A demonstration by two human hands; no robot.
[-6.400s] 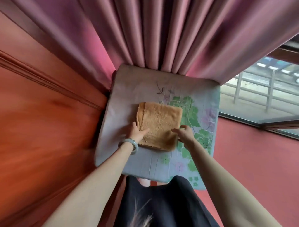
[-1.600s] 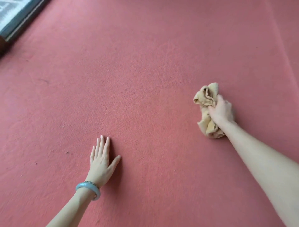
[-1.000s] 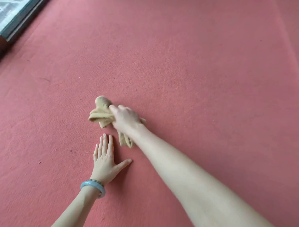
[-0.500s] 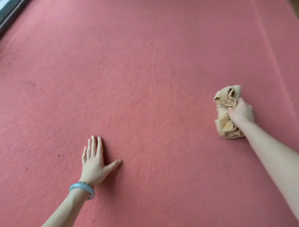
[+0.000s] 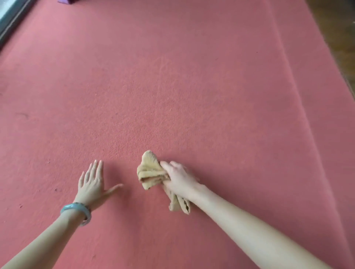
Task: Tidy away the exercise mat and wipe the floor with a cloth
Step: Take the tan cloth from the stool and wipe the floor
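Observation:
A bunched tan cloth [image 5: 150, 172] lies on the red carpeted floor [image 5: 172, 86] in the lower middle of the head view. My right hand [image 5: 179, 179] grips it from the right, fingers curled round the folds, and part of the cloth trails under my wrist. My left hand [image 5: 92, 183] rests flat on the floor to the left of the cloth, fingers straight and thumb spread, with a pale blue bangle [image 5: 76, 210] on the wrist. The exercise mat is out of sight.
A window frame [image 5: 11, 21] runs along the top left corner. A purple object [image 5: 66, 1] peeks in at the top edge. The carpet's right border meets dark wooden flooring [image 5: 338, 38] at the upper right.
My right hand has swept the cloth leftward from the far right to the middle, close to my left hand. The left hand stays flat on the floor.

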